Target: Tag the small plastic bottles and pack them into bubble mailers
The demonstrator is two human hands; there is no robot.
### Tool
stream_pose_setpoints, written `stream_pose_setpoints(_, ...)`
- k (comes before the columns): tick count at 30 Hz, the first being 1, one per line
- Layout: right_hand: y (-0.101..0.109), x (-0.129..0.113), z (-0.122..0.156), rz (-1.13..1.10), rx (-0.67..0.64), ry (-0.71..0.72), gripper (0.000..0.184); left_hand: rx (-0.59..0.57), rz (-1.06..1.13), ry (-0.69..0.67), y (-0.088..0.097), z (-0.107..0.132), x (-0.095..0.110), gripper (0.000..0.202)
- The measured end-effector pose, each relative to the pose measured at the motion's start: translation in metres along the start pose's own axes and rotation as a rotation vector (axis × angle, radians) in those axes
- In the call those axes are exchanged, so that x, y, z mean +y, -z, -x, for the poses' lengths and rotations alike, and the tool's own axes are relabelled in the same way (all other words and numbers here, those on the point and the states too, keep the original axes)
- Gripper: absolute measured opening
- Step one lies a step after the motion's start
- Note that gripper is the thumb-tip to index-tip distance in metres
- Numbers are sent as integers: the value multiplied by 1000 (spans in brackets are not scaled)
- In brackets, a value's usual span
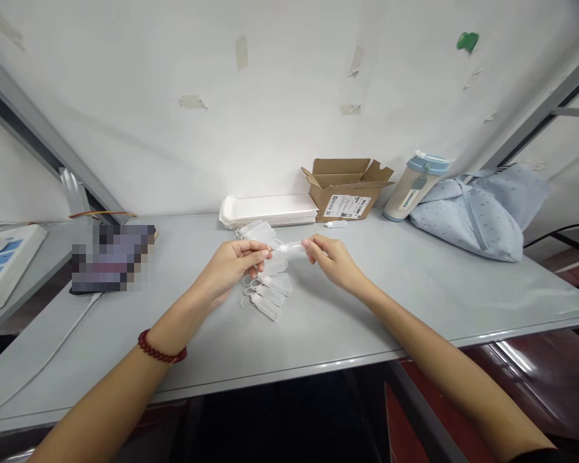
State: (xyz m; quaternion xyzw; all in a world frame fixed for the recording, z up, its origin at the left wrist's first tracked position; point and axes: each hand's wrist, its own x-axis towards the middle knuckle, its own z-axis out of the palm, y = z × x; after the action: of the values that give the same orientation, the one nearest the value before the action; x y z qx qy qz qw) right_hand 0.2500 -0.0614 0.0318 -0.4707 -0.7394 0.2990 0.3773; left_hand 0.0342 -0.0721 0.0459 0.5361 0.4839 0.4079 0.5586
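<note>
— What colour are the tags?
— Translucent white; the table is pale grey.
— And the bag?
— Pale blue, speckled darker. The box is brown, the bottle cream and blue, the bracelet dark red.

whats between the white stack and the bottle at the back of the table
The open box stands between the white stack and the bottle, as the head view shows.

Grey tbl w/ plastic pcs, box
</note>
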Motion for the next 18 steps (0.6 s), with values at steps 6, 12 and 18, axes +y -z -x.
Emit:
stream_pose_setpoints(6,-10,3,3,89,53,68,39,126,-192,-111,-5,2,0,18)
stream_pose_setpoints(12,-19,7,6,84,72,83,40,87,-243,-131,-4,2,-4,14)
stream_pose_setpoints(18,-19,2,8,35,24,76,43,39,-191,-160,-2,3,-1,18)
